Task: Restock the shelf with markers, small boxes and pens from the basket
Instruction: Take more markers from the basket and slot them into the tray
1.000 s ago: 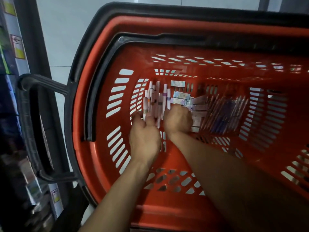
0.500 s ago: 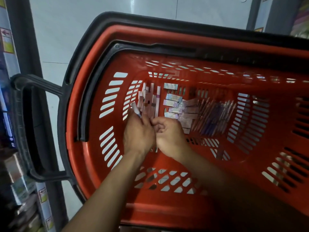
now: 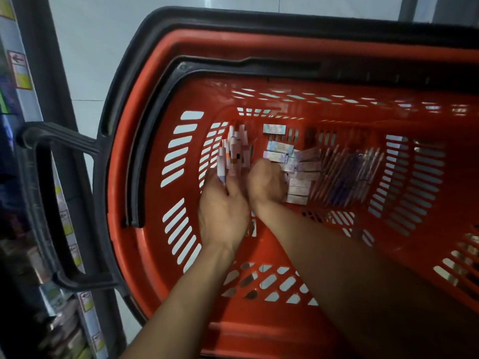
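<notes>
Fingers of the left hand (image 3: 223, 212) curl around markers (image 3: 234, 151); right hand (image 3: 265, 183) grips them too.

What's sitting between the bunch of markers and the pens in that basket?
In the head view, the small boxes lie between markers and pens.

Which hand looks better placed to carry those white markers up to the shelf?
Probably the left hand: it already grips a bundle of white markers at the left end of the red plastic basket. The right hand is curled beside the small pastel boxes.
</notes>
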`<move>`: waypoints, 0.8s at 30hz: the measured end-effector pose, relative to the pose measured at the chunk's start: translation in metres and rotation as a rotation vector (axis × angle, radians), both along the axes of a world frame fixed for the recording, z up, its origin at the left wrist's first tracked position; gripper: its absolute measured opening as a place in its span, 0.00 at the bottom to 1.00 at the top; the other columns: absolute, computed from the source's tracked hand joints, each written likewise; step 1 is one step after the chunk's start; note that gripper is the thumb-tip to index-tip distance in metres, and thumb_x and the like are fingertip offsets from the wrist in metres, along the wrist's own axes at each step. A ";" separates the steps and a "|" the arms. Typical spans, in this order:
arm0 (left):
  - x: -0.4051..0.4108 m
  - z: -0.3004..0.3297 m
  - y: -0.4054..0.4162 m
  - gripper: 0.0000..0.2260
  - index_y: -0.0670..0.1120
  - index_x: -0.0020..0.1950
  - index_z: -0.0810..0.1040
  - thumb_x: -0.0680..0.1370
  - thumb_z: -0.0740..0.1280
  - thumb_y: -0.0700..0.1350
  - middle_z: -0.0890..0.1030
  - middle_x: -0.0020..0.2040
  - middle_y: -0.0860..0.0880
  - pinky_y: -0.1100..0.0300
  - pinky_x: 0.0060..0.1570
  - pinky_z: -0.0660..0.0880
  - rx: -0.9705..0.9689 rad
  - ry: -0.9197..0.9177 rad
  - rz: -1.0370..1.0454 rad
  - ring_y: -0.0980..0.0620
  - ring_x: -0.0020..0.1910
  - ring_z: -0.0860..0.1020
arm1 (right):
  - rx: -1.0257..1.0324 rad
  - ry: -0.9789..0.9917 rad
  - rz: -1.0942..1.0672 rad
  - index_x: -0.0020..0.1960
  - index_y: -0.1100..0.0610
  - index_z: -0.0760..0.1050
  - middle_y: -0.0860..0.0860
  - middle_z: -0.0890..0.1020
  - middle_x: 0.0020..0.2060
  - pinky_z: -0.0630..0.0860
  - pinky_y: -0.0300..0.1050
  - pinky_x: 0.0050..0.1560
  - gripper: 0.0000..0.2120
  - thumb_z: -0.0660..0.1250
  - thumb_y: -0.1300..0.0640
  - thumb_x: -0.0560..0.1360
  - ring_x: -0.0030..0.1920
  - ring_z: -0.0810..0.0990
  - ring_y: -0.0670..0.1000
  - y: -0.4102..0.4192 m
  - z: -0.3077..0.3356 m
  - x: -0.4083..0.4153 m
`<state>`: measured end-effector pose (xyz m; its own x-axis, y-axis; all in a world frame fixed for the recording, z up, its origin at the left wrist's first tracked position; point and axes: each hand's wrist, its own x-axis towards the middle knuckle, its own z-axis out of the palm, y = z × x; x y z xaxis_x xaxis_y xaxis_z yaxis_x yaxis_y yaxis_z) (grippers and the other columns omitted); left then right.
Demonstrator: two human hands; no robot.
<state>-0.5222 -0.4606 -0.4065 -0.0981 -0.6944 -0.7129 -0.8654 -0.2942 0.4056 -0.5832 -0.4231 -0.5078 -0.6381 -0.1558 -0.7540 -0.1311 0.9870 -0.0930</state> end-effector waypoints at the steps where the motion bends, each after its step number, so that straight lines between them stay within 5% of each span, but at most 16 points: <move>1: 0.000 0.000 -0.001 0.13 0.47 0.57 0.78 0.86 0.59 0.54 0.83 0.43 0.51 0.55 0.38 0.71 0.006 -0.011 -0.001 0.46 0.46 0.83 | -0.006 -0.021 -0.020 0.56 0.58 0.84 0.58 0.85 0.52 0.74 0.46 0.44 0.13 0.65 0.52 0.81 0.54 0.84 0.61 0.000 0.002 0.000; 4: -0.002 0.003 -0.002 0.14 0.49 0.59 0.78 0.84 0.62 0.58 0.83 0.43 0.51 0.56 0.38 0.75 -0.004 -0.050 -0.024 0.46 0.45 0.84 | -0.134 -0.078 -0.063 0.52 0.54 0.85 0.55 0.86 0.46 0.73 0.44 0.42 0.11 0.68 0.48 0.78 0.49 0.85 0.60 0.009 0.017 0.001; 8: -0.004 0.008 -0.004 0.17 0.54 0.62 0.74 0.81 0.61 0.64 0.82 0.50 0.53 0.50 0.46 0.82 -0.118 -0.018 -0.184 0.49 0.49 0.84 | -0.584 -0.231 -0.088 0.47 0.55 0.82 0.48 0.85 0.37 0.79 0.46 0.38 0.07 0.67 0.54 0.76 0.39 0.84 0.48 0.035 0.055 0.004; 10: -0.005 0.006 -0.007 0.15 0.53 0.65 0.74 0.84 0.59 0.59 0.81 0.53 0.52 0.46 0.50 0.81 -0.124 0.009 -0.231 0.49 0.51 0.83 | -0.737 -0.323 -0.084 0.42 0.54 0.81 0.41 0.80 0.30 0.71 0.38 0.32 0.03 0.70 0.58 0.74 0.32 0.77 0.40 0.048 0.074 0.000; 12: -0.005 0.004 -0.007 0.13 0.52 0.67 0.73 0.86 0.57 0.54 0.81 0.53 0.51 0.46 0.50 0.80 -0.075 0.021 -0.241 0.48 0.50 0.82 | -0.763 -0.386 -0.095 0.36 0.48 0.77 0.39 0.75 0.25 0.65 0.32 0.30 0.10 0.70 0.61 0.71 0.27 0.71 0.40 0.056 0.082 -0.005; 17: 0.001 0.003 -0.005 0.11 0.51 0.62 0.74 0.87 0.55 0.52 0.80 0.44 0.52 0.54 0.39 0.73 -0.044 0.051 -0.214 0.49 0.42 0.81 | -0.573 -0.170 -0.061 0.44 0.51 0.83 0.43 0.78 0.27 0.73 0.42 0.32 0.04 0.71 0.56 0.77 0.29 0.77 0.44 0.055 0.044 -0.010; 20: 0.002 0.000 -0.004 0.16 0.49 0.61 0.76 0.87 0.54 0.57 0.78 0.38 0.54 0.58 0.33 0.70 -0.025 0.028 -0.149 0.57 0.33 0.77 | -0.360 0.035 0.031 0.42 0.54 0.82 0.48 0.82 0.32 0.74 0.42 0.34 0.10 0.67 0.51 0.79 0.34 0.82 0.51 0.046 0.012 -0.012; 24: -0.003 0.002 -0.005 0.14 0.53 0.64 0.76 0.86 0.57 0.58 0.84 0.50 0.56 0.56 0.44 0.77 -0.022 0.034 -0.067 0.54 0.47 0.83 | -0.067 0.083 0.075 0.48 0.56 0.85 0.55 0.86 0.42 0.72 0.43 0.38 0.13 0.68 0.47 0.78 0.45 0.86 0.58 0.024 -0.011 -0.008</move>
